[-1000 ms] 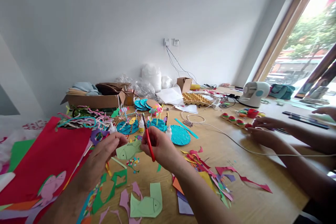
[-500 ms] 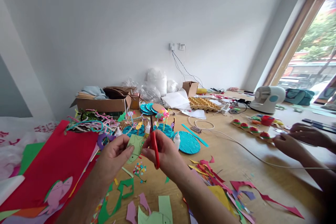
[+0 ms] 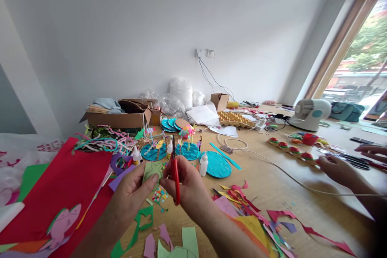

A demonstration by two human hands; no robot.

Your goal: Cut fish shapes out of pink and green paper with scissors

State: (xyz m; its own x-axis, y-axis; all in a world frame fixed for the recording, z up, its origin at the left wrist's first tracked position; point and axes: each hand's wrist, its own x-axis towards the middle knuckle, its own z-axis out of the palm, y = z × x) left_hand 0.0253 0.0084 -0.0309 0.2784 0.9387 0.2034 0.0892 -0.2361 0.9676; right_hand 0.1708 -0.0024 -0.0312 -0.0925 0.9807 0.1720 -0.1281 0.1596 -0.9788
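A light green paper piece (image 3: pixel 152 170) with drawn lines is pinched in my left hand (image 3: pixel 133 187), thumb on top. Red-handled scissors (image 3: pixel 175 181) stand upright in my right hand (image 3: pixel 184 177), blades pointing away; its fingertips are beside the paper's right edge. Below my hands on the table lie small coloured dots (image 3: pixel 160 194), green paper scraps (image 3: pixel 136 225) and more light green paper (image 3: pixel 190 242). Just beyond are blue discs (image 3: pixel 154 152) bearing small colourful figures, and a white glue bottle (image 3: pixel 203 164).
Red sheets (image 3: pixel 69 177) cover the left side. Coloured scraps (image 3: pixel 250 209) lie at right, near a white cable (image 3: pixel 284 173). Another person's hands (image 3: pixel 338 169) are at far right, by an egg-carton strip (image 3: pixel 292 151). Boxes (image 3: pixel 117 120) and a fan (image 3: pixel 310 115) stand behind.
Both my hands and the scissors have lowered slightly, and the green paper has tilted and shifted a little left. At far right, the other person's hands have moved apart.
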